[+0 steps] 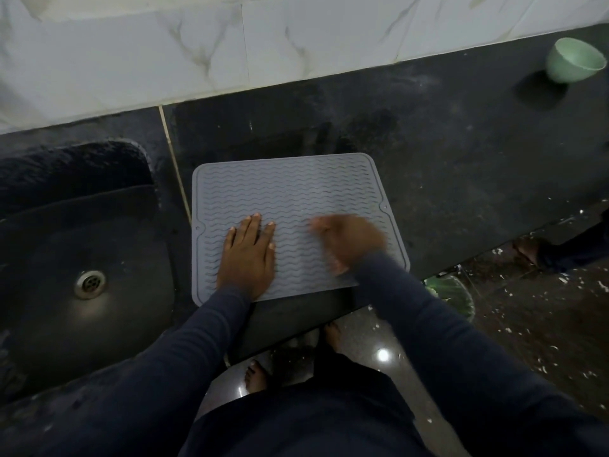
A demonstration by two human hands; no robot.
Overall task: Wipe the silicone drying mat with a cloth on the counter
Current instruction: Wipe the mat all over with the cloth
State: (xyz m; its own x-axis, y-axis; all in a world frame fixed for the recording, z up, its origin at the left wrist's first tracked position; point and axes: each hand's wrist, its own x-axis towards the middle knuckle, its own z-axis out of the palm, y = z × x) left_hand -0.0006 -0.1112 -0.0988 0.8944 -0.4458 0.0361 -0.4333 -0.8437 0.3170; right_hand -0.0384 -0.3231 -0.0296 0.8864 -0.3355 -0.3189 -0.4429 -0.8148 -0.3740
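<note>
Here the left hand (247, 255) lies flat, fingers straight, pinning the silicone drying mat (290, 186) to the counter (461, 176). The mat spreads under and beyond both palms. The right hand (346, 240), just beside the left, is blurred. I cannot tell its curl or whether it holds a cloth, and none shows. This looks like steadying before wiping. Next, a cloth should sweep away from the pinning palm.

We see the mat (286, 192) matt grey, rubbery, wave-ribbed | counter (461, 176) dark speckled stone, dull | wall tiles (296, 44) marbled, faint sheen | drain (89, 284) shiny metal | bowl (575, 61) smooth pale green | floor (527, 318) polished, we catch a glare
</note>
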